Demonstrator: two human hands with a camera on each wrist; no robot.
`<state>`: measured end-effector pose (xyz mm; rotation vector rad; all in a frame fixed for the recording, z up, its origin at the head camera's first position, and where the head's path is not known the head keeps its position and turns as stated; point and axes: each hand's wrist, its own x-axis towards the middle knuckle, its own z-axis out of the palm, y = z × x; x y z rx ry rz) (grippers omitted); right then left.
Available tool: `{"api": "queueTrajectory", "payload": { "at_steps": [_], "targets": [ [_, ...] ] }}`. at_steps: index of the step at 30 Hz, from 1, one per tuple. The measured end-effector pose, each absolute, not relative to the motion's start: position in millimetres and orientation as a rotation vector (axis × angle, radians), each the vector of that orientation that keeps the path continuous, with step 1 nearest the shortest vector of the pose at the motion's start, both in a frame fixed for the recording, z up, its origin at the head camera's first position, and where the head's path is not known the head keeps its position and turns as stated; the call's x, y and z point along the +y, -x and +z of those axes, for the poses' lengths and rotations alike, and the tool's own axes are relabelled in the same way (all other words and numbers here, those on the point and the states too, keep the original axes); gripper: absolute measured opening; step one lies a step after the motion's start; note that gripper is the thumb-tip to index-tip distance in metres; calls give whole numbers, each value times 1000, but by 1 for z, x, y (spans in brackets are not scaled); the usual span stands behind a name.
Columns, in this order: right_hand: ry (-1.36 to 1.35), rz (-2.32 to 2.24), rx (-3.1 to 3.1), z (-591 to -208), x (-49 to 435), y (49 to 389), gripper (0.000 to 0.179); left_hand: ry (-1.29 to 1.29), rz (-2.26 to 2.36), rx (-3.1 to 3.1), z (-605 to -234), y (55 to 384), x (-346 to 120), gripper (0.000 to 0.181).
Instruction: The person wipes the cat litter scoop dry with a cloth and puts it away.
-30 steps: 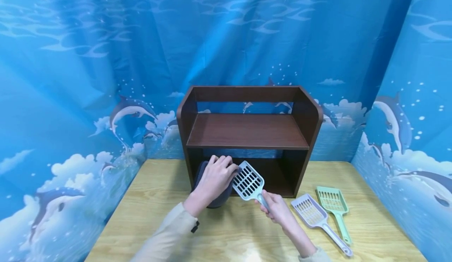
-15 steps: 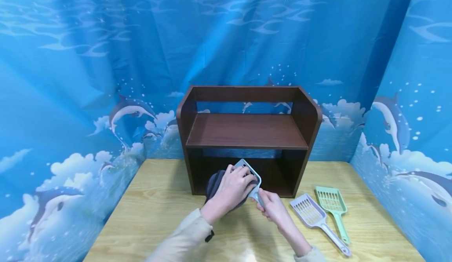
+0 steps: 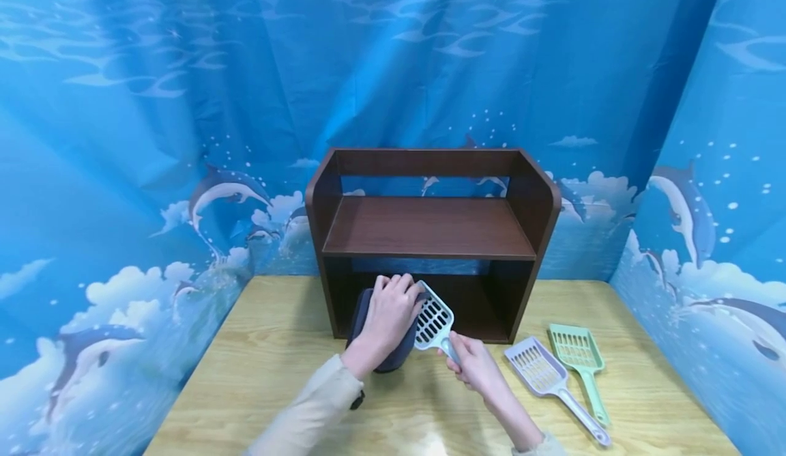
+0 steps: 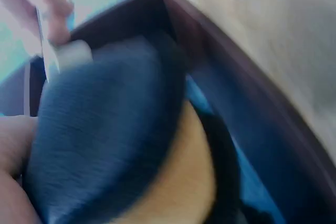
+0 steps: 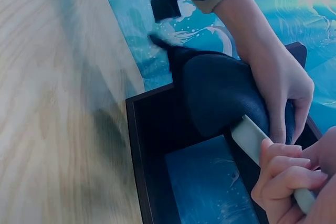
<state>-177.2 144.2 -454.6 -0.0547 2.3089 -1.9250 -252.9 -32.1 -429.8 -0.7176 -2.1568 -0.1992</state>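
Observation:
My left hand (image 3: 388, 309) grips a soft navy cloth thing (image 3: 361, 323) from above, in front of the shelf's lower compartment. Its exact kind cannot be told; the left wrist view shows a tan part (image 4: 176, 177) beside the blurred navy fabric (image 4: 100, 124). My right hand (image 3: 475, 367) pinches the handle of a pale grey-green litter scoop (image 3: 433, 319), its slotted head raised and tilted up to the left. The navy thing overlaps the scoop head's left edge in the head view. In the right wrist view the scoop's edge (image 5: 249, 137) lies against the navy fabric (image 5: 215, 93).
A dark brown two-tier shelf (image 3: 430, 227) stands at the back of the wooden table (image 3: 245, 381). To the right lie a lilac litter scoop (image 3: 540, 368) and a green litter scoop (image 3: 577, 347). A blue dolphin-print curtain (image 3: 393, 67) surrounds the table.
My left hand swept the navy thing rightward across the scoop head, then drew it back left, uncovering most of the slots. My right hand kept its grip and shifted slightly left.

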Motion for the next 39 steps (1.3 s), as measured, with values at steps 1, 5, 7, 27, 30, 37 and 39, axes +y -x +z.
{"api": "queueTrajectory", "payload": {
  "at_steps": [1, 5, 7, 27, 30, 37, 39],
  "targets": [
    [57, -1929, 2312, -455, 144, 178, 44, 731, -197, -2157, -432, 251, -30, 13],
    [55, -1944, 2310, -455, 143, 181, 44, 797, -197, -2137, -440, 241, -19, 14],
    [49, -1946, 2307, -455, 143, 181, 43, 810, -205, -2127, -443, 238, -15, 14],
    [54, -1926, 2309, -454, 150, 181, 46, 665, -206, -2178, -431, 251, -48, 14],
    [30, -1926, 2310, -453, 155, 183, 47, 696, -190, -2186, -433, 246, -52, 13],
    [52, -1927, 2297, -452, 151, 184, 47, 682, -269, -2206, -436, 241, -45, 13],
    [65, -1934, 2296, -451, 149, 184, 47, 702, -307, -2215, -439, 237, -38, 13]
  ]
}}
